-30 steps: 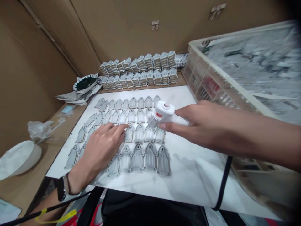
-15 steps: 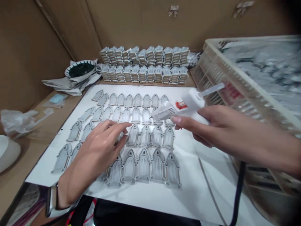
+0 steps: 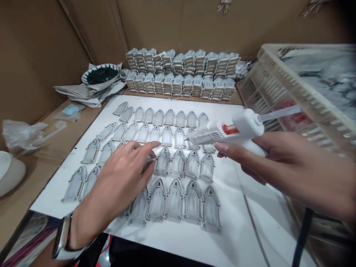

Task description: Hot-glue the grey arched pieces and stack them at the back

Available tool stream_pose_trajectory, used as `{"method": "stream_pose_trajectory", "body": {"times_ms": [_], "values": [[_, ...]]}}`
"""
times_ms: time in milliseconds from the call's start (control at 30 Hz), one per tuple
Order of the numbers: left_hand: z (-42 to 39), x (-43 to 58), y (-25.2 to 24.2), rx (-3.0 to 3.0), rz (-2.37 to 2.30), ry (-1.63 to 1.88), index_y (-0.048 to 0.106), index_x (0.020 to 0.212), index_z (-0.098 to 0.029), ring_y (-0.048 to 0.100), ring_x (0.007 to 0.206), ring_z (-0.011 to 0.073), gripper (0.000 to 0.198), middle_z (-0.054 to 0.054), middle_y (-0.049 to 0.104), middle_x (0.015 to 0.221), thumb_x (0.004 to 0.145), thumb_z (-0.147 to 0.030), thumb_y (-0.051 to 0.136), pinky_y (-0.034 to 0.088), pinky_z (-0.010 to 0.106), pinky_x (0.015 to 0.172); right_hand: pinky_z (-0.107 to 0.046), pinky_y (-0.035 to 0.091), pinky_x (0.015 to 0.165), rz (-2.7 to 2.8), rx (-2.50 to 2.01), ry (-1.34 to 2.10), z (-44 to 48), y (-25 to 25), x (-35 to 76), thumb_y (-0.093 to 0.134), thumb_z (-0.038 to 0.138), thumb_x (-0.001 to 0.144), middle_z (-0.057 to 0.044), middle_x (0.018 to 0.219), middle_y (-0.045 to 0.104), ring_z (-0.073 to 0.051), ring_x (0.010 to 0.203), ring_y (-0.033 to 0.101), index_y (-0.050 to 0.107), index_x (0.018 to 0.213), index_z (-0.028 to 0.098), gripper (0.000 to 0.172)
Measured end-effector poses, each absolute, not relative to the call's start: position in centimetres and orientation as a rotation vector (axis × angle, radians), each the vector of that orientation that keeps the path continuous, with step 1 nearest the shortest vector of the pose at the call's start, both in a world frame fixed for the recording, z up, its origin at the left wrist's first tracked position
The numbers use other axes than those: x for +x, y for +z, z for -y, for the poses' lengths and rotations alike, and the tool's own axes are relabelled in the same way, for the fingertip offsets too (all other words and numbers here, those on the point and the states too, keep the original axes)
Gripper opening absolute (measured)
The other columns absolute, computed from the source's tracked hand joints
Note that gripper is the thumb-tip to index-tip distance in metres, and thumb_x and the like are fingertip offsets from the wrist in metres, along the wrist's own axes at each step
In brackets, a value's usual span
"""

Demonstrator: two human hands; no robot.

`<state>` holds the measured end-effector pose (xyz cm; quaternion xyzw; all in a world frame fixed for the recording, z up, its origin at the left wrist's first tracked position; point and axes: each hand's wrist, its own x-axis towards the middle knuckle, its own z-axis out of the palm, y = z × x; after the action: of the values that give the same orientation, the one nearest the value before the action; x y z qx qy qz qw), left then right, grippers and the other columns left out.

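Observation:
My right hand (image 3: 250, 159) is wrapped round the handle of a white hot glue gun (image 3: 230, 129) with an orange-red window. Its nozzle points left over the rows, and a clear glue stick (image 3: 280, 112) sticks out of its back end. My left hand (image 3: 128, 163) hovers low over the middle rows, its fingers bent and close together. A small pale bit shows between thumb and index finger, too hidden to name. Beside those fingertips lies a grey-white arch-shaped piece (image 3: 163, 161), one of several set in rows on the white board (image 3: 233, 230).
Stacks of similar arched pieces (image 3: 178, 87) line the back. A plastic crate (image 3: 267, 74) with white items stands at right. At left are a bowl of dark green bits (image 3: 86, 82), a plastic bag (image 3: 22, 135) and a white container (image 3: 11, 172). A black cable (image 3: 303, 233) hangs at right.
The view has shifted, so most things sit further right. The glue gun and my right hand have moved slightly right against the rows. My left hand stays near the same pieces.

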<state>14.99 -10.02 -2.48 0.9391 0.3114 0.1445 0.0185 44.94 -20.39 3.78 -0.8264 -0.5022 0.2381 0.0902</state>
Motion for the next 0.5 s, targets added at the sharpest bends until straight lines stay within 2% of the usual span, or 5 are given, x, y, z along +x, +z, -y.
{"method": "stream_pose_trajectory", "body": {"times_ms": [200,500], "values": [[9.70,14.67,-2.70,2.885,-0.878,0.417,0.058,0.151,-0.023,0.067,0.101,0.0241,0.040,0.002,0.075,0.105,0.111,-0.018,0.058,0.048,0.037,0.087,-0.034,0.026,0.043,1.585,-2.399,0.615,20.46,3.76,44.91,0.032,0.112,0.075,0.000,0.050,0.040,-0.015,0.044,0.037,0.043,0.051,0.025,0.090],[9.55,14.58,-2.62,2.863,-0.854,0.417,0.063,0.147,-0.023,0.065,0.094,0.0245,0.041,0.002,0.074,0.099,0.107,-0.019,0.057,0.047,0.037,0.083,-0.035,0.030,0.037,1.662,-2.264,0.595,20.35,3.70,45.20,0.035,0.108,0.083,-0.001,0.050,0.043,-0.017,0.042,0.040,0.058,0.064,0.028,0.085]]}}
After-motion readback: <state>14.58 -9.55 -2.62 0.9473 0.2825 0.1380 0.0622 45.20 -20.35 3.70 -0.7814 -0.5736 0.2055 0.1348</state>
